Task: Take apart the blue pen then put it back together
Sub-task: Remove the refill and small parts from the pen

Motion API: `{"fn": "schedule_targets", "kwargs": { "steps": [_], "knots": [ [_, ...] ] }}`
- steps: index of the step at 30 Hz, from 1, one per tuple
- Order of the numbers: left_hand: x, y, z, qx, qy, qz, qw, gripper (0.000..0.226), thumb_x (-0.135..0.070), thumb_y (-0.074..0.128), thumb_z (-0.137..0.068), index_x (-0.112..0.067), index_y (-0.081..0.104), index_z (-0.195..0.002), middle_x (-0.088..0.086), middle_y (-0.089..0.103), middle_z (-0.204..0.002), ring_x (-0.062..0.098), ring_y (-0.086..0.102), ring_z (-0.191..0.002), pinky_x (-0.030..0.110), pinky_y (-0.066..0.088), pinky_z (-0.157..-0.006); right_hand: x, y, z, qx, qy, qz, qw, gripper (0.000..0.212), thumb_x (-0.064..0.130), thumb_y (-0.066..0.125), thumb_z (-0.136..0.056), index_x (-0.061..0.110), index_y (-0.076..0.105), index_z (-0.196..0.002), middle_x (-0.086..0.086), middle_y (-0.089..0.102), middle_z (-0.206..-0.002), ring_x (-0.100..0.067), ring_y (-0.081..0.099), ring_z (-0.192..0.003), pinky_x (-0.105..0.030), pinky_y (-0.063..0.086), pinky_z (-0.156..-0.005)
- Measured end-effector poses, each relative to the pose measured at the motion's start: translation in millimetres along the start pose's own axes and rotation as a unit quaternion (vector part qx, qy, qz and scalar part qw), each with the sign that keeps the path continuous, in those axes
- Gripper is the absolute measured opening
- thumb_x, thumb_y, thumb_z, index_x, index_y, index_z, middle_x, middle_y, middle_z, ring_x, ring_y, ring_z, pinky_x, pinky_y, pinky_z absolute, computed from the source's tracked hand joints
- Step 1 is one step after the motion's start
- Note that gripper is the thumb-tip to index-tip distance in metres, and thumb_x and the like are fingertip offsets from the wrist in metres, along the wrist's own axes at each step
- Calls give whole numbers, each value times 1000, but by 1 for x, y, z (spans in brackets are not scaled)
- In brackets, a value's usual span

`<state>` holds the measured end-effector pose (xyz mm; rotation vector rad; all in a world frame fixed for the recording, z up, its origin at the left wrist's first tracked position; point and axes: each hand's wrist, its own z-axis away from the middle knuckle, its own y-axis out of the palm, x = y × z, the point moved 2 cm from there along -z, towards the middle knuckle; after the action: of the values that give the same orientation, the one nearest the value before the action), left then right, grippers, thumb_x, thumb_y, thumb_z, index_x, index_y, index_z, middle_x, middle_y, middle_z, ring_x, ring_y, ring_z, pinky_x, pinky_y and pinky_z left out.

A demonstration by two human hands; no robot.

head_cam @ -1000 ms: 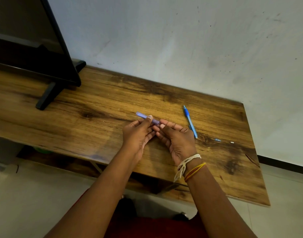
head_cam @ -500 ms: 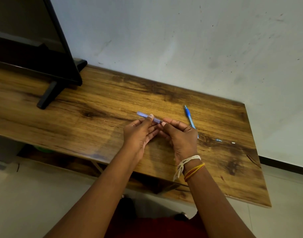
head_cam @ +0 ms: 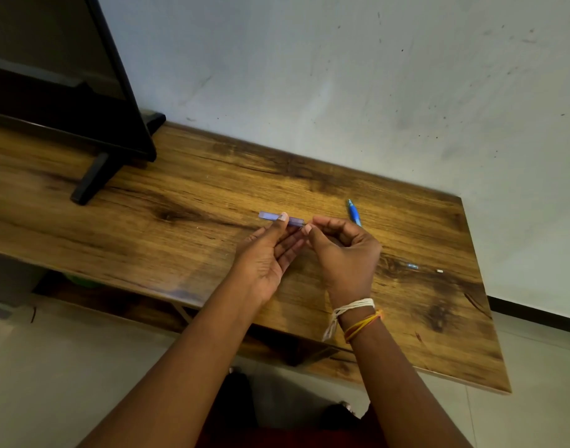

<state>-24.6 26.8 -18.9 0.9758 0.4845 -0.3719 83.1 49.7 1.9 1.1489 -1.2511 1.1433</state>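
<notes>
My left hand [head_cam: 270, 250] pinches a translucent violet-blue pen barrel [head_cam: 281, 218] between thumb and fingers, holding it level above the wooden table [head_cam: 180, 202]. My right hand [head_cam: 343, 250] has its fingers curled and its thumb and forefinger pinched at the barrel's right end, where something thin shows; what it is I cannot make out. A second, bright blue pen [head_cam: 354, 213] lies on the table just behind my right hand, partly hidden by it.
Two tiny loose parts lie on the table to the right: a small bluish piece [head_cam: 412, 266] and a white bit [head_cam: 439, 271]. A black TV [head_cam: 60, 76] on a stand [head_cam: 93, 179] fills the back left. The wall runs close behind the table.
My right hand's fingers have curled in from a flatter pose and now pinch at the barrel's end. The left hand keeps its hold on the barrel.
</notes>
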Motion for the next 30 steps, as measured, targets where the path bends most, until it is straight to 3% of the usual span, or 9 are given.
{"fn": "schedule_targets", "kwargs": {
  "steps": [6, 13, 16, 20, 24, 30],
  "knots": [
    [-1, 0, 0, -1, -1, 6, 1000, 11, -13, 62, -88, -3, 66, -85, 11, 75, -73, 16, 73, -69, 21, 56, -56, 1, 0, 1, 8, -16, -14, 1000, 17, -4, 75, -76, 11, 73, -83, -8, 75, -82, -13, 72, -75, -25, 58, -69],
    [-3, -1, 0, 0, -2, 17, 1000, 16, -15, 61, -89, 0, 65, -92, 14, 74, -80, 17, 74, -73, 23, 58, -60, -1, 2, 0, -15, -28, -18, 999, 15, -1, 73, -78, 13, 73, -82, -11, 74, -85, -26, 73, -83, -45, 60, -78],
    [-5, -2, 0, -2, 1, 19, 1000, 15, -15, 60, -89, -1, 65, -93, 13, 75, -79, 16, 74, -74, 22, 59, -62, 0, 1, -1, -22, -38, -11, 999, 14, 0, 72, -79, 14, 73, -82, -10, 74, -84, -25, 73, -83, -47, 60, -77],
    [-6, 0, 1, -3, 6, 23, 1000, 12, -13, 58, -90, -3, 65, -89, 10, 75, -77, 15, 74, -74, 22, 59, -64, 2, -2, -2, -42, -44, -9, 998, 13, -1, 69, -81, 11, 71, -85, -7, 73, -84, -22, 73, -80, -40, 61, -73],
    [-6, 0, 3, 0, 9, 19, 1000, 11, -12, 58, -90, -6, 66, -86, 9, 76, -77, 16, 74, -76, 22, 58, -61, 5, -7, -5, -56, -35, -45, 997, 14, -5, 64, -84, 9, 68, -85, -18, 71, -87, -23, 71, -75, -25, 58, -63],
    [-5, 3, 4, 8, 3, 10, 1000, 11, -10, 59, -89, -5, 67, -84, 11, 76, -80, 16, 74, -78, 22, 59, -63, 7, -8, -5, -39, -33, -47, 998, 7, -3, 66, -84, 2, 69, -89, -17, 71, -83, -15, 71, -68, -21, 56, -59]
  ]
}}
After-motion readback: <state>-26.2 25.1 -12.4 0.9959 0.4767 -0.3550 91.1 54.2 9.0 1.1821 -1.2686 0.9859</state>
